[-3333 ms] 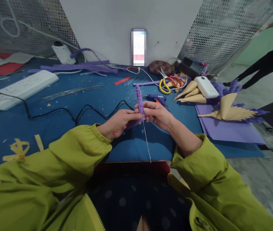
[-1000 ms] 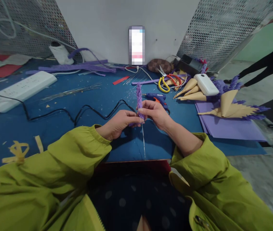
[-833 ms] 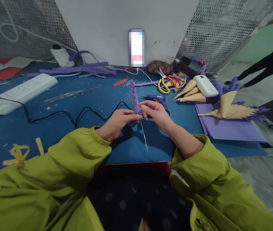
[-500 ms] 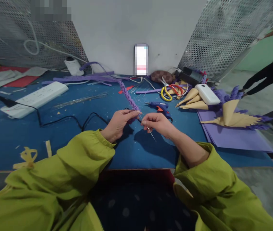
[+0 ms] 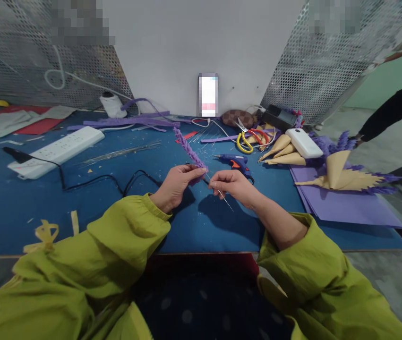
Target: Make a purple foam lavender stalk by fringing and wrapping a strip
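Note:
Between thumb and fingers, my left hand (image 5: 177, 185) pinches the lower end of a purple paper lavender sprig (image 5: 189, 150). The sprig tilts up and away to the left. From its lower end a thin metal wire (image 5: 226, 200) runs down to the right. My right hand (image 5: 232, 185) is closed on that wire, close beside my left hand; its inner fingertips are partly hidden. Just beyond my right hand lies a blue glue gun (image 5: 234, 161) with an orange trigger.
A white power strip (image 5: 59, 151) and black cord lie left, near loose wires (image 5: 121, 153). Yellow-handled scissors (image 5: 244, 143), tan paper cones (image 5: 280, 152), a white power bank (image 5: 304, 143) and purple sheets (image 5: 349, 203) are right. A phone (image 5: 208, 94) stands behind. Part of a person shows far right.
The view has tilted slightly, so the table sits a little lower. My hands keep their grips on the sprig and wire; the sprig's top leans slightly further left.

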Available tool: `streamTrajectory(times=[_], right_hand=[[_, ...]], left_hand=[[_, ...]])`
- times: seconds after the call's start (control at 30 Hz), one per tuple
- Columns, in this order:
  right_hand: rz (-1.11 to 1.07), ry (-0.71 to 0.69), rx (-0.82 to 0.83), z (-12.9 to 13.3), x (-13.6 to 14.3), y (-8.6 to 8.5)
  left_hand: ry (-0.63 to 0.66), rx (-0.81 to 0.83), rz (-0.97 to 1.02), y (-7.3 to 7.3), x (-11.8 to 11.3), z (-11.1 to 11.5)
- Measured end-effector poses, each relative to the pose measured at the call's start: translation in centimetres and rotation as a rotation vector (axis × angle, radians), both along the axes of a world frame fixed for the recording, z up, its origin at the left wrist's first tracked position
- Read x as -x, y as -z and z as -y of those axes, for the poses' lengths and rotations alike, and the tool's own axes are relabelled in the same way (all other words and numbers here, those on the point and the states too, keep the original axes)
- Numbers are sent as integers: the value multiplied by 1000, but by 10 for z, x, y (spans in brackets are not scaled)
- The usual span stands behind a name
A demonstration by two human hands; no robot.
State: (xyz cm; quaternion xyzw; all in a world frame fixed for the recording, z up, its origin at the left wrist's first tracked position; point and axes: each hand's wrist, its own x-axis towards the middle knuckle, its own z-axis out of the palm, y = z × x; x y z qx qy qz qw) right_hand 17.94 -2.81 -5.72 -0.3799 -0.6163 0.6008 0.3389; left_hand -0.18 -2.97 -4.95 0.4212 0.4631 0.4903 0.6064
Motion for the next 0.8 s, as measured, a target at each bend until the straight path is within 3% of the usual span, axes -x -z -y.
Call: streamTrajectory(times=[0.23, 0.47, 0.6, 0.67, 0.8], right_hand=[[-22, 29, -11, 0, -2, -4], [-3, -42, -5, 0, -5, -6], [87, -37, -57, -2, -7, -7], [181, 96, -178, -6, -13, -9], [663, 627, -482, -23, -39, -16]], left_hand=[[105, -9, -15, -6, 6, -3], [207, 35, 10, -5, 14, -11], [171, 48, 23, -4, 13, -14], [128, 65, 24, -4, 12, -15], [43, 94, 35, -3, 12, -18]])
